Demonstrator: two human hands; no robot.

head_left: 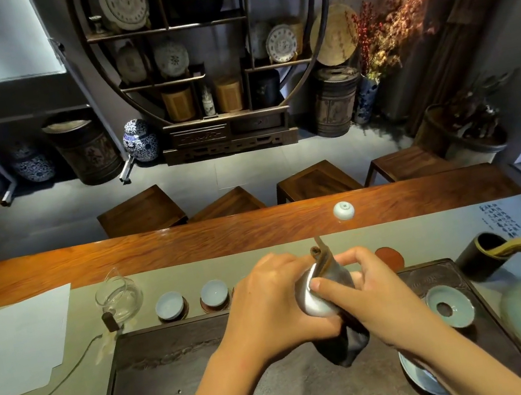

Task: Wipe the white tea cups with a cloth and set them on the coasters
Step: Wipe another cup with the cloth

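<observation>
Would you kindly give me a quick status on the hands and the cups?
Left hand grips cup; right hand pinches dark cloth on it. Two cups on coasters. Empty coaster unobstructed.

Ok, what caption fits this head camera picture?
Both hands wipe a white tea cup with a dark cloth above the tea tray.

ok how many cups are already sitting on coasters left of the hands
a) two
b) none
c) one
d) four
a) two: two cups sit on coasters left of the left hand, while that hand holds a third cup that the right hand wipes with the cloth.
</observation>
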